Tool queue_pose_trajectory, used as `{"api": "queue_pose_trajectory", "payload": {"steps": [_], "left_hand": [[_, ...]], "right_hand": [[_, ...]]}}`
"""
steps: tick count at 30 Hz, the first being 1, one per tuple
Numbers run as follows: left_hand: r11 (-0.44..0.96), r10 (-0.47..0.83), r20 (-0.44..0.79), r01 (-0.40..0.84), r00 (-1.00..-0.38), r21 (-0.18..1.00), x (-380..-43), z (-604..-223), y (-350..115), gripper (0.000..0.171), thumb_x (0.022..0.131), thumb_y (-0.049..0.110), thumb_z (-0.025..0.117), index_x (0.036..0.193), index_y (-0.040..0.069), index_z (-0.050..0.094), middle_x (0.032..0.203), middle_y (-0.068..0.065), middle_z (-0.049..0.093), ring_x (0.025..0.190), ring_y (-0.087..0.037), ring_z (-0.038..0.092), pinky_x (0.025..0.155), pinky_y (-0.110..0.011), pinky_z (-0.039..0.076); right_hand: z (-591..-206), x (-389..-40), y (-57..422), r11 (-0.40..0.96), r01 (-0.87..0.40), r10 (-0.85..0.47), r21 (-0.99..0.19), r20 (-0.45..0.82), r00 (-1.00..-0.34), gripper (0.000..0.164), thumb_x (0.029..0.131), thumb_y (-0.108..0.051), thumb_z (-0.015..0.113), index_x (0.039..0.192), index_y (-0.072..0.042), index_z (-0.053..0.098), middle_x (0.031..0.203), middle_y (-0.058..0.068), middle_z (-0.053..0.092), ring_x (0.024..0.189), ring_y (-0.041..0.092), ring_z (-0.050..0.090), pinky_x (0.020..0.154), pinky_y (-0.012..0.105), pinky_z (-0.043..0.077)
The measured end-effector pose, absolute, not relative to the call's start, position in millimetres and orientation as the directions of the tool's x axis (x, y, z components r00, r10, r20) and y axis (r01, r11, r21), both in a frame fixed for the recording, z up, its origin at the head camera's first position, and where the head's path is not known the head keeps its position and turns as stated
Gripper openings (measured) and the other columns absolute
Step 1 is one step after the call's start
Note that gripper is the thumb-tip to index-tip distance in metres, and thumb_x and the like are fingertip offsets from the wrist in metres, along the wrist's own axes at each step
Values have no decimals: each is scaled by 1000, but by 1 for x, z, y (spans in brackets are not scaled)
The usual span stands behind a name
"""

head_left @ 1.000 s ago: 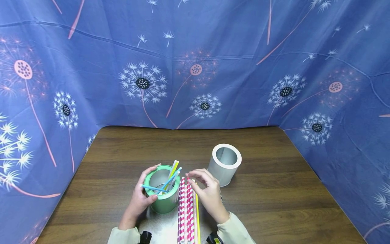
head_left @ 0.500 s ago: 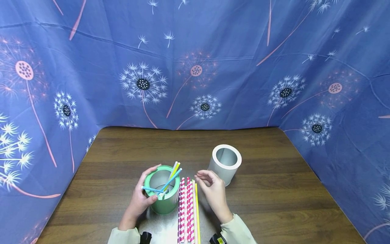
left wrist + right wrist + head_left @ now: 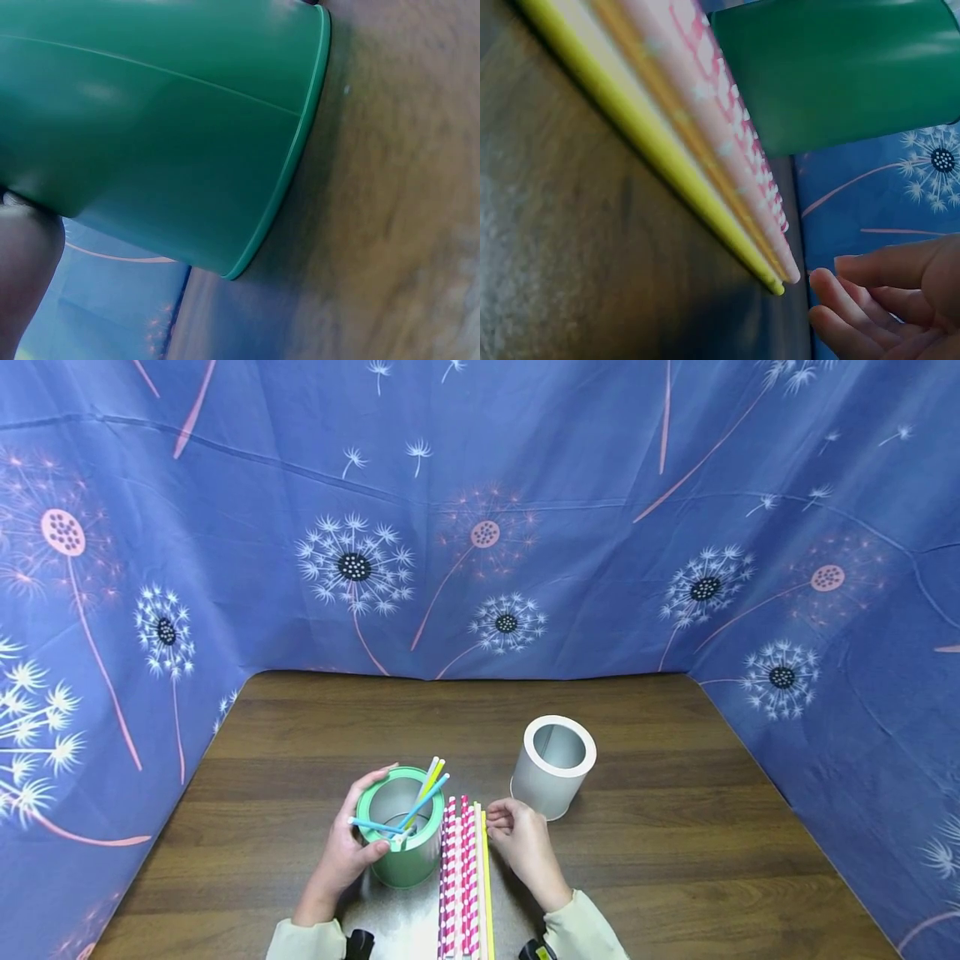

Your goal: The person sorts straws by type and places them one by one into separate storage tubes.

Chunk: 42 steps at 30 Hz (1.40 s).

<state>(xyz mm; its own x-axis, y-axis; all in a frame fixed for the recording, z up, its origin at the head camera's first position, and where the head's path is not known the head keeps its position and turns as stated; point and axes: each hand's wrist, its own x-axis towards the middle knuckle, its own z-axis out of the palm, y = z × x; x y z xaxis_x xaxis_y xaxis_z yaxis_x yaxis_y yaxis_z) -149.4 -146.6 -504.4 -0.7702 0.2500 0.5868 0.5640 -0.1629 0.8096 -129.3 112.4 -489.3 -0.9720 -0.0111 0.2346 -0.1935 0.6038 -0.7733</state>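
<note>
My left hand (image 3: 347, 843) holds a green can (image 3: 406, 865) by its left side, thumb at the front rim and fingers around the back. Several short straws, blue, yellow and white, lean inside it, their lower ends partly hidden. To the can's right lies a row of long paper straws (image 3: 461, 885), pink-striped, pale and yellow. Beside the far end of the yellow straw (image 3: 705, 217), my right hand (image 3: 525, 847) has its fingers loosely bent. In the right wrist view those fingers are apart from the straws and hold nothing. The left wrist view shows mostly the green can's wall.
A white can (image 3: 547, 785) with an open top stands behind my right hand. The brown wooden table (image 3: 660, 827) ends at a blue dandelion-print cloth (image 3: 600, 568), which hangs along the back and both sides.
My right hand has moved right and slightly nearer, from the far ends of the striped straws to beside the yellow one. One pale straw in the green can has slipped lower. The left hand stays put.
</note>
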Motion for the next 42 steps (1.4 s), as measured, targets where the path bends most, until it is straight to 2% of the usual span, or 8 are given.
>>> {"api": "queue_pose_trajectory", "payload": {"steps": [7,13,18,25,33,42], "left_hand": [[-137,252,558,542,-790,829,-148,-503,-147,78,84,32,73,144,0,35,149,1,45,121,-8,54,97,-20,45],[-177,254,583,555,-772,813,-150,-504,-146,79,84,32,73,143,-4,34,150,-4,45,121,-9,54,97,-21,46],[-188,251,597,567,-762,802,-150,-505,-145,79,85,32,72,142,-5,34,149,-5,45,121,-9,55,97,-20,46],[-172,251,587,561,-770,810,-149,-503,-146,79,84,32,73,143,-4,34,149,-2,45,122,-8,54,97,-19,45],[-168,250,588,563,-769,809,-149,-503,-146,79,84,31,73,143,-4,34,150,-4,44,121,-8,54,97,-19,45],[-149,252,576,557,-777,817,-149,-503,-146,79,84,32,73,144,-2,34,150,-4,45,121,-8,54,97,-20,45]], "right_hand": [[-493,-126,110,667,-243,-69,-704,267,-961,24,70,16,71,92,7,66,84,12,68,75,22,69,67,25,57],[-496,-123,107,712,-251,-87,-656,272,-958,29,67,16,70,94,7,65,86,12,65,77,22,67,69,27,57],[-496,-121,105,739,-231,-85,-633,253,-964,32,66,14,75,95,6,65,87,11,65,78,22,67,69,27,56],[-493,-119,102,761,-213,-74,-612,245,-967,32,66,10,78,96,4,67,88,8,65,80,20,67,70,25,55],[-495,-119,98,791,-223,-85,-569,259,-962,35,66,4,82,98,1,68,91,7,66,84,18,66,76,29,55],[-496,-118,97,821,-203,-75,-534,251,-965,36,67,2,82,99,0,68,91,6,66,84,17,66,75,29,56]]}}
